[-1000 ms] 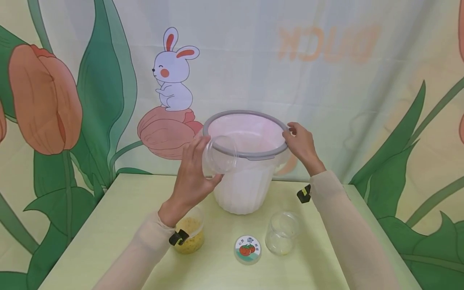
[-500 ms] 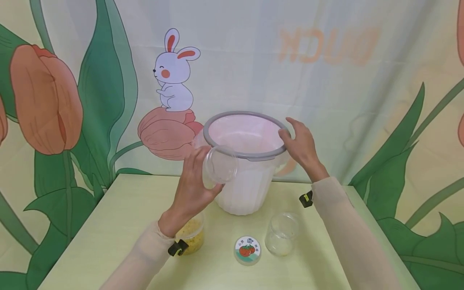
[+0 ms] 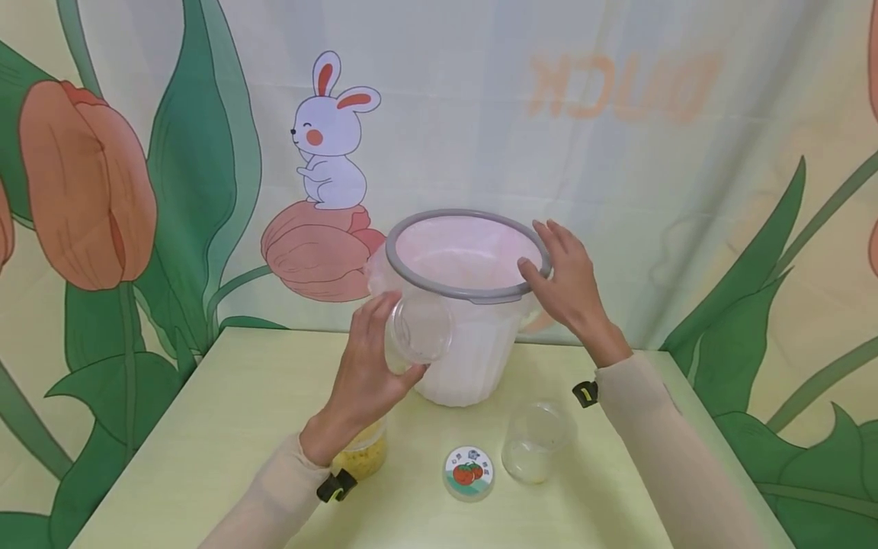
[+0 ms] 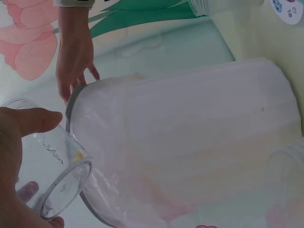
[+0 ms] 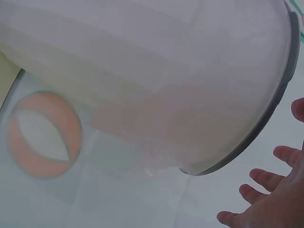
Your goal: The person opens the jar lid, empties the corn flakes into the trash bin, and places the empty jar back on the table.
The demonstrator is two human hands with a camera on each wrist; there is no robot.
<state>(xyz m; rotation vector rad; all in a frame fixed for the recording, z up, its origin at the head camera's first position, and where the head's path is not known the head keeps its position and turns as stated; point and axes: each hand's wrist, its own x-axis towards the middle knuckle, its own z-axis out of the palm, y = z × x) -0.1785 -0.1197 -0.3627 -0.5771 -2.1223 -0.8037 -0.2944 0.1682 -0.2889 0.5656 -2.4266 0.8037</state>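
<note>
near the front edge of the bench sit a round lid with a tomato label (image 3: 469, 472), an empty clear jar (image 3: 536, 451) and a jar of yellow stuff (image 3: 360, 454). above them the left hand (image 3: 363, 375) has its grip clamped round a small clear jar (image 3: 416, 330), tipped on its side by the bin's rim. it looks light, stiff and slick, so taking it round the body seems safest. further back, mid-bench, the white bin with a grey rim (image 3: 466, 293); the right hand (image 3: 569, 290), fingers spread apart, hovers by that rim.
</note>
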